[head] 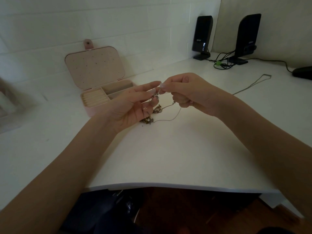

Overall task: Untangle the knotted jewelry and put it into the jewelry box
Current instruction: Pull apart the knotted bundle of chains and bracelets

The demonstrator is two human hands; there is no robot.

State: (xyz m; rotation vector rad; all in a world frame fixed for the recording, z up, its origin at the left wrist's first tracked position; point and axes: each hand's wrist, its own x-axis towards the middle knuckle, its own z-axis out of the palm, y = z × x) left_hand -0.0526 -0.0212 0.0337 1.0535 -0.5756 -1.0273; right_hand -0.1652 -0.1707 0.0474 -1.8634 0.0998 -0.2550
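Gold-toned jewelry [157,108]: one tangle, part lifted, part lying on the table in front of the box; its thin chain trails from the fingertips down toward the near side.
Left hand [133,105]: pinches the chain, palm up.
Right hand [187,93]: pinches the same chain, fingertips nearly touching the left's.
Jewelry box [94,71]: one, pink, lid upright, just left of the hands.
Table [168,157]: white.
Speakers [202,36]: two, black, far right.
Loose chain [253,85]: one, apart.

Dim corner with a white desk

White desk [168,149] meets a white block wall [118,22]; two black speakers [202,36] stand far right; dark wood floor [185,213] lies below.
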